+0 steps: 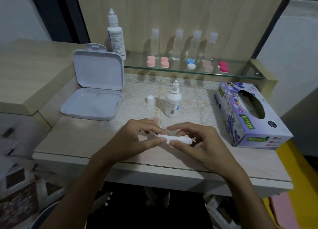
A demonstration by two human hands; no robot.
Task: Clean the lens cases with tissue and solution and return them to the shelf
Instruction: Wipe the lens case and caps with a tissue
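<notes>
Both hands hold a rolled white tissue point(173, 139) over the table's front edge. My left hand point(137, 139) pinches its left end and my right hand point(199, 142) grips its right part. Something pale pink point(155, 121) peeks out behind my left fingertips; I cannot tell whether it is held. A small white solution bottle point(173, 103) stands uncapped on the lace mat, its cap point(150, 100) to its left. On the glass shelf point(240, 74) sit several lens cases: two pink point(151, 61) point(164, 62), a blue-and-white one point(191, 64), a pale pink one point(207, 66), a magenta one point(223, 67).
A purple tissue box point(249, 115) lies at the right. An open white plastic box point(96, 84) stands at the left. A tall white bottle point(115, 34) and several clear bottles point(177, 44) stand at the back of the shelf.
</notes>
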